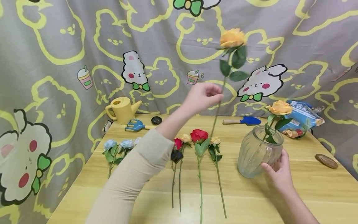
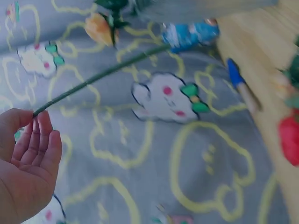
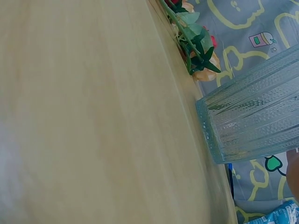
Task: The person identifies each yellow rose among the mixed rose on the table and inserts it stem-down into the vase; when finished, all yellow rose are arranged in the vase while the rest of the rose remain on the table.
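At left of centre, the sleeve partly hides the blue flowers. The right hand grips the glass vase at right, some fingers obscured behind it; a yellow rose stands inside. The left hand pinches the stem of another rose, its bloom at upper right.

In my right hand is the ribbed clear glass vase, with one leafy orange-yellow rose inside. To its left, on the light wooden table, lies one long-stemmed red rose. Behind, at far left, stands the round yellow watering can.
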The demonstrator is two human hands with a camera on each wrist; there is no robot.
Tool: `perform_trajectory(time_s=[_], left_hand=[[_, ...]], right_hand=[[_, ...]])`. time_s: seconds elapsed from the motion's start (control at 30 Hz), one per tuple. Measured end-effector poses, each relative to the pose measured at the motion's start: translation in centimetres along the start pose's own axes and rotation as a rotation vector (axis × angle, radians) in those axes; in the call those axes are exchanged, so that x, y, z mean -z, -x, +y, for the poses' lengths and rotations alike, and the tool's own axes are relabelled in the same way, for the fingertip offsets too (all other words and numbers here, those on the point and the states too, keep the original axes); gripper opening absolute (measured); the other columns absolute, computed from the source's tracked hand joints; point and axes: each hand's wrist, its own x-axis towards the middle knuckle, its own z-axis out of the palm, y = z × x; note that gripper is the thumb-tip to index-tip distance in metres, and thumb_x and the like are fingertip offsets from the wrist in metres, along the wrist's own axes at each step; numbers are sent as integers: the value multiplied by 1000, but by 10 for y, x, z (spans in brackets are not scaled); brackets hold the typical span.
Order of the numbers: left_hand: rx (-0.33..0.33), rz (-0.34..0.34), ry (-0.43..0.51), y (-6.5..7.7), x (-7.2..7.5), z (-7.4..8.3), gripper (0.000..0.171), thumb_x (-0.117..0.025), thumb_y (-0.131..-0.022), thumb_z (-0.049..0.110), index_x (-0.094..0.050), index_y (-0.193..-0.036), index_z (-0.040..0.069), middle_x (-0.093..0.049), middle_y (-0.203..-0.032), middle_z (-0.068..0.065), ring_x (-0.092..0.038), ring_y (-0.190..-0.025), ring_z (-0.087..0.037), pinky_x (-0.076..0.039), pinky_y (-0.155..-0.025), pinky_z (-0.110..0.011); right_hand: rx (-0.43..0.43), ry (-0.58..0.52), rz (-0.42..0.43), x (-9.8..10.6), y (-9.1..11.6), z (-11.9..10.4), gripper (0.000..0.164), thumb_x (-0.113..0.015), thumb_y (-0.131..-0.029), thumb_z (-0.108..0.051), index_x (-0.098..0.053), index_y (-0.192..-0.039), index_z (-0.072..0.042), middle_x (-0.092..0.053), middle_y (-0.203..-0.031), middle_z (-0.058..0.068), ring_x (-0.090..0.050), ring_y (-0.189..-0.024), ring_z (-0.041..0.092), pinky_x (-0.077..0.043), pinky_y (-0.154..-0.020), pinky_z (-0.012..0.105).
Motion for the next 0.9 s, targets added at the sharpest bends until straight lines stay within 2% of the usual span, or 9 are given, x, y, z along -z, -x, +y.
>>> perform_trajectory(time_s=[0.07, 0.2, 0.37, 0.6, 0.77, 0.9], left_hand=[[-59, -17, -5, -9, -10, 17, 12, -64, -84, 13, -65, -92, 4, -65, -81, -1, -60, -73, -8, -45, -65, -17], [-119, -65, -34, -22, -28, 45, 14, -61, -86, 16, -64, -96, 7, -64, -86, 3, -58, -75, -2, -43, -69, -11], [-198, -91, -75, -34, -47, 66, 16, -60, -87, 18, -64, -100, 10, -63, -89, 6, -57, -76, 2, -40, -70, -7], [-273, -130, -109, -38, -73, 66, 17, -58, -88, 15, -64, -103, 8, -64, -93, 4, -57, -79, 3, -38, -71, -4], [-284, -174, -175, -35, -89, 59, 15, -59, -88, 16, -64, -100, 10, -64, -90, 6, -55, -77, 6, -37, -71, -3], [-289, -198, -203, -33, -97, 56, 15, -59, -87, 15, -65, -100, 10, -64, -89, 7, -54, -78, 6, -37, -71, -3]], right_hand=[[2, 8, 0, 0, 1, -1, 73, -57, -80, 14, -18, -139, -6, -34, -131, 7, -39, -116, 12, -35, -91, 15], [-2, 25, 0, 1, 2, -1, 74, -57, -79, 14, -18, -139, -6, -35, -130, 6, -41, -114, 11, -36, -89, 15], [-26, 41, 13, 2, 2, 0, 76, -59, -79, 12, -17, -140, -7, -35, -131, 6, -40, -115, 12, -36, -89, 15], [-15, 20, -4, 1, 1, -1, 76, -59, -80, 11, -15, -140, -6, -32, -133, 7, -36, -119, 12, -34, -92, 15], [2, 15, -17, 1, 0, -1, 75, -59, -81, 10, -16, -140, -6, -32, -134, 7, -35, -120, 13, -33, -92, 16], [31, 13, -40, 2, -1, -1, 74, -57, -81, 12, -15, -140, -5, -32, -134, 7, -35, -120, 13, -32, -93, 16]])
